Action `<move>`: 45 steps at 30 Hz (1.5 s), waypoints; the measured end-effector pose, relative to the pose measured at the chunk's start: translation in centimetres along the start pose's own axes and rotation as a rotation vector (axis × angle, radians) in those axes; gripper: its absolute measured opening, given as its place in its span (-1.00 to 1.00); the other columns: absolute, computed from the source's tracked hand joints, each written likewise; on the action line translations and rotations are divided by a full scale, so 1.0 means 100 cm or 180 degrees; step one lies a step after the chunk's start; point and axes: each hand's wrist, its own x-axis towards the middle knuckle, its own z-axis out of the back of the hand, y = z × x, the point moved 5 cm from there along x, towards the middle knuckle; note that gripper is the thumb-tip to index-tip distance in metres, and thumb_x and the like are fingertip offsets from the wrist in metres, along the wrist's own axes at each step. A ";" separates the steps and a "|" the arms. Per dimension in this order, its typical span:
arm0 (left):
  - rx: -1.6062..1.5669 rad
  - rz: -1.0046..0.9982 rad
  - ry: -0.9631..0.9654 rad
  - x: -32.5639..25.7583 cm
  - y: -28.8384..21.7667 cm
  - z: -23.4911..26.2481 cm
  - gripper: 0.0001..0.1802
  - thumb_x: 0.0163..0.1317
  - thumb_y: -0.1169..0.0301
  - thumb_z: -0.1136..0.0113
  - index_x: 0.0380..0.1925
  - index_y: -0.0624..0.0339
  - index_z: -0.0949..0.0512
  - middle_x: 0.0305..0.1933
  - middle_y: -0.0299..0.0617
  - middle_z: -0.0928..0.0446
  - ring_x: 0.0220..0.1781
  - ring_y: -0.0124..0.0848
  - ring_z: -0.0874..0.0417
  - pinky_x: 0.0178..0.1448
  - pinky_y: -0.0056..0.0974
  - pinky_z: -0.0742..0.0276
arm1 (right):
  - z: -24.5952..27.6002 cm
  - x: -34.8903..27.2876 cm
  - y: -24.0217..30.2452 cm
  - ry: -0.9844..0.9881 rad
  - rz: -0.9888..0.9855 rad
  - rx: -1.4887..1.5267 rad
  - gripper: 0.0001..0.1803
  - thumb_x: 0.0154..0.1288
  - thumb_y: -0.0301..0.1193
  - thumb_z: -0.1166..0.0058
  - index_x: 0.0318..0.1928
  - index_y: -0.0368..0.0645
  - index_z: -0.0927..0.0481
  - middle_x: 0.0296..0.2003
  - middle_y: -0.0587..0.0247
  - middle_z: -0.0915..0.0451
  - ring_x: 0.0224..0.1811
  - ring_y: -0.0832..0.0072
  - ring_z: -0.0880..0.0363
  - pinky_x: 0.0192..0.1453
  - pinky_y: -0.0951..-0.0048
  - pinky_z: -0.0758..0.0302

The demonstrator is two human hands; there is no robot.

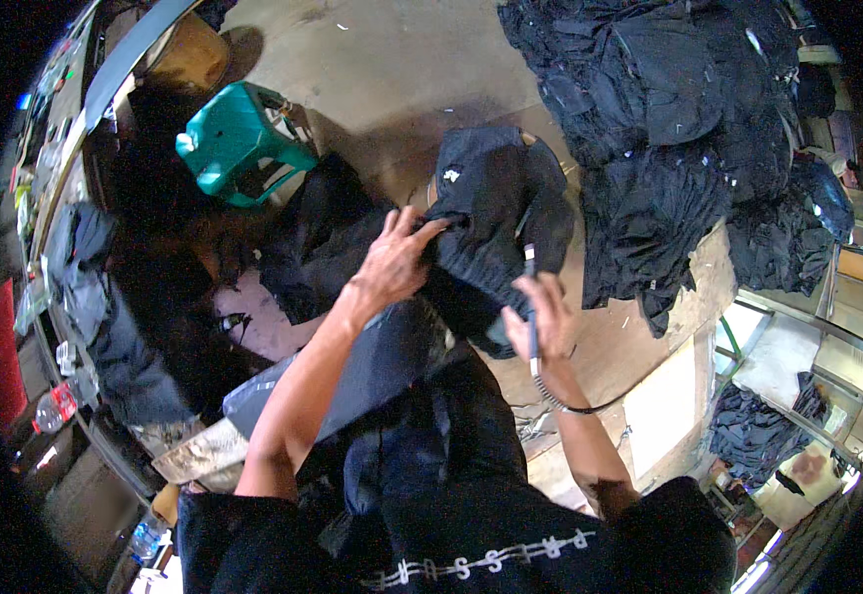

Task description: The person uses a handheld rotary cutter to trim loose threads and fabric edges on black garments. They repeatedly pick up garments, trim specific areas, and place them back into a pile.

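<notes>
My left hand (395,259) grips the edge of a dark garment (496,213) that lies bunched in front of me. My right hand (548,319) holds a thin pen-like tool (530,309) upright against the same garment; a coiled cord (562,398) runs from the tool's lower end past my wrist. The garment's lower part drapes down over my lap, where more dark cloth (392,356) lies.
A big heap of black garments (669,129) covers the wooden table (649,346) at the right. A green plastic stool (240,142) stands on the floor at the upper left. More dark clothes (313,238) lie on the floor, and a smaller pile (753,421) sits lower right.
</notes>
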 end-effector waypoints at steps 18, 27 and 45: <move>0.0748 0.2264 -0.3911 -0.448 0.052 0.046 -0.37 0.35 0.52 -0.25 0.45 0.16 -0.48 0.38 0.07 -0.55 0.45 0.06 -0.52 0.54 0.09 -0.36 | -0.130 -0.105 0.265 0.0640 0.1841 0.1350 -0.72 0.30 -0.41 -0.46 -0.04 -0.09 -0.67 -0.09 0.07 -0.75 -0.09 0.11 -0.76 0.01 0.14 -0.70; -0.1754 0.3021 -0.2845 -0.448 0.020 0.000 -0.09 0.27 0.22 -0.57 0.51 0.09 -0.24 0.23 0.45 -0.63 0.33 0.29 -0.67 0.38 0.16 -0.60 | -0.175 -0.053 0.173 0.1018 0.1448 0.0650 -0.42 0.15 -0.33 -0.63 0.14 -0.10 -0.61 0.11 0.06 -0.73 0.20 0.09 -0.73 0.34 0.16 -0.60; -0.2289 0.2547 -0.2301 -0.431 0.076 0.026 -0.34 0.36 0.39 -0.48 0.42 0.11 -0.45 0.10 -0.04 -0.71 0.10 -0.24 -0.70 0.26 -0.11 -0.58 | -0.185 -0.015 0.149 0.0856 0.1779 0.1026 -0.54 0.21 -0.21 -0.59 0.00 -0.13 -0.69 -0.14 0.09 -0.70 -0.11 0.09 -0.75 -0.01 0.17 -0.65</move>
